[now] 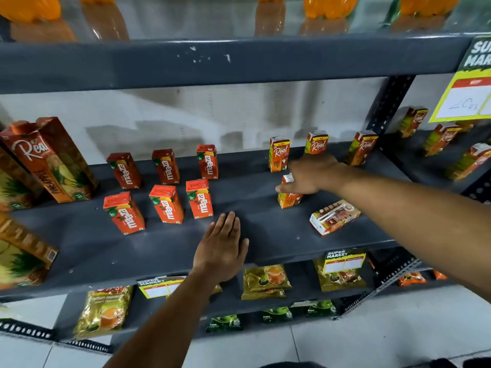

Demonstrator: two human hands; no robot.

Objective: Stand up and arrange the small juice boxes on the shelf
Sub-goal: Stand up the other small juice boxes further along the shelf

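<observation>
On the dark grey shelf several small red Maaza juice boxes stand upright in two rows at the left-middle. Three small Real juice boxes stand along the back right. My right hand is closed around another small Real box, which stands in front of them, tilted. One more small Real box lies flat on its side near the front right, straw facing up. My left hand rests flat and open on the shelf's front, holding nothing.
Large Real pineapple cartons stand at the far left. More small boxes sit on the neighbouring shelf to the right, past a perforated upright. Orange bottles line the shelf above; tea pouches lie below. Yellow price tags hang at right.
</observation>
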